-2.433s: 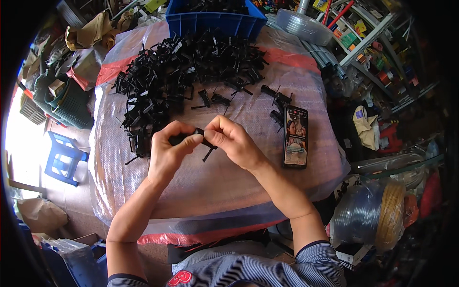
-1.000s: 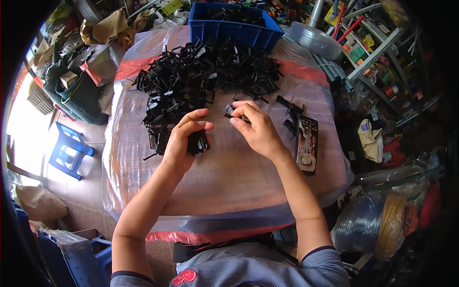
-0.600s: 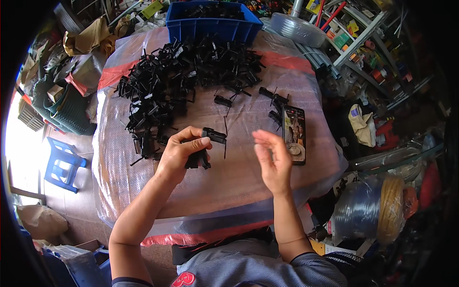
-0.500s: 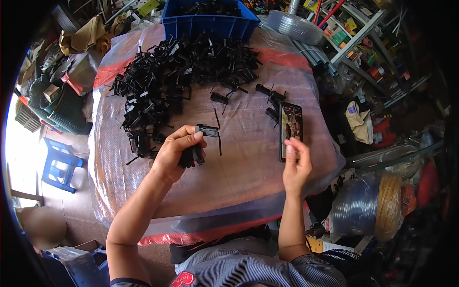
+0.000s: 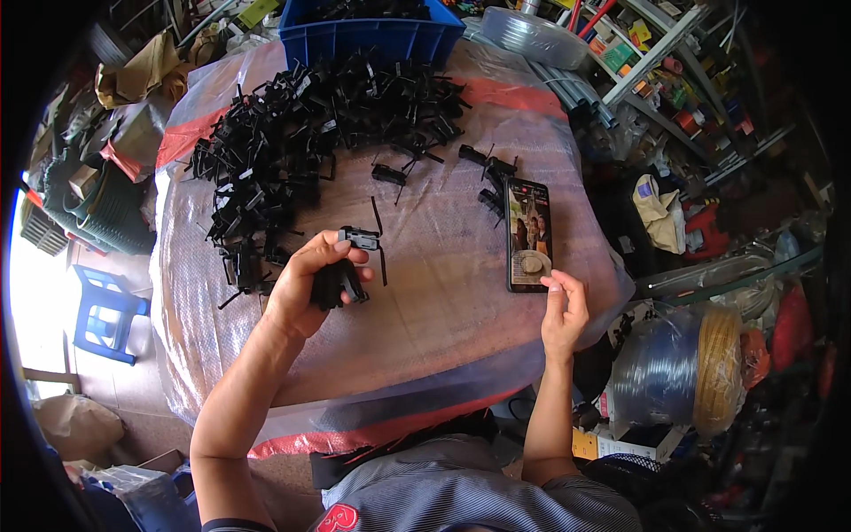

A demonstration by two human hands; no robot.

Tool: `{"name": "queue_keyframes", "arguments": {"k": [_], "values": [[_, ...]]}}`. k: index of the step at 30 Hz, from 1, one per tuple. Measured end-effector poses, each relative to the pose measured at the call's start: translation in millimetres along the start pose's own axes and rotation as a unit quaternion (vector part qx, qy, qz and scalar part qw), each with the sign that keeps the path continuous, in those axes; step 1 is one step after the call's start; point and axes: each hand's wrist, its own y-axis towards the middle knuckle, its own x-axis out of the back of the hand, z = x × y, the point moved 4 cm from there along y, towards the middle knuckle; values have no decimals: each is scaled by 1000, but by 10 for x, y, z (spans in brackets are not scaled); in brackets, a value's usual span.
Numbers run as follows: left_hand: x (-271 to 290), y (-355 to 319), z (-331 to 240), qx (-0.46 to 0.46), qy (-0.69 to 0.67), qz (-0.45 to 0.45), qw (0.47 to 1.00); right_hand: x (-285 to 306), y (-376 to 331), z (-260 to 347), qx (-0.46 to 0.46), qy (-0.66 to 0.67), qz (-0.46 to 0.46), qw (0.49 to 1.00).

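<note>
The left hand point(image 5: 301, 279), above the left half of the surface wrapped in translucent woven plastic point(image 5: 425, 328), pinches a small black plastic part with thin arms point(image 5: 360, 239) between thumb and finger, more black pieces point(image 5: 328, 288) in its palm. The right hand point(image 5: 565, 315) curls loosely, contact with the black rectangular smartphone point(image 5: 529, 232) near the right edge indeterminable; a tangled black plastic heap point(image 5: 292, 133) lies toward the far-left corner

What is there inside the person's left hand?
The left hand holds a dark piece at its thumb, and black parts below that in the picture. The hand covers the rest; their number cannot be told.
</note>
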Motion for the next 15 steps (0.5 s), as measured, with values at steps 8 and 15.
{"name": "queue_keyframes", "arguments": {"k": [8, 15], "values": [[-3, 5, -6, 7, 13, 20, 1000, 4, 8, -24, 0, -24, 7, 1000], [23, 21, 8, 5, 11, 7, 1000, -102, 130, 202, 14, -144, 116, 983]]}}
